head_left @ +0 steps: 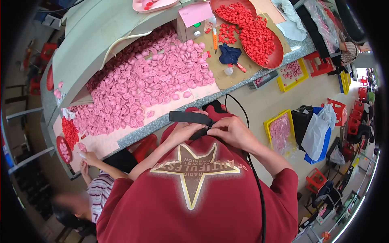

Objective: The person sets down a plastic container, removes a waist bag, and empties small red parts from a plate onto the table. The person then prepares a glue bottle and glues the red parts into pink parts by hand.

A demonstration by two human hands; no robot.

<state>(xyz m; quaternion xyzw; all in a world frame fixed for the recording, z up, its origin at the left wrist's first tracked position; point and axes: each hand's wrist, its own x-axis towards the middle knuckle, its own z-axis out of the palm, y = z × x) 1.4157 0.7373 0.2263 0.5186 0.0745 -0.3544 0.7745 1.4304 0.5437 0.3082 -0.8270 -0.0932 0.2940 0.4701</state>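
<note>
Two red trays (277, 60) hold red pieces (258, 42) (left grip (189, 130), right grip (232, 128) pinching black strap (188, 117)).

Pink pieces (162, 73): heaped on the bench (137, 136), over at ten-thirty.
Red tray (281, 58): brimming with red pieces (256, 42), one-thirty.
Dark blue cloth (229, 54): rumpled near an orange cutter (214, 37), one o'clock.
Yellow crate (267, 128): down on the floor (259, 100), three o'clock.
</note>
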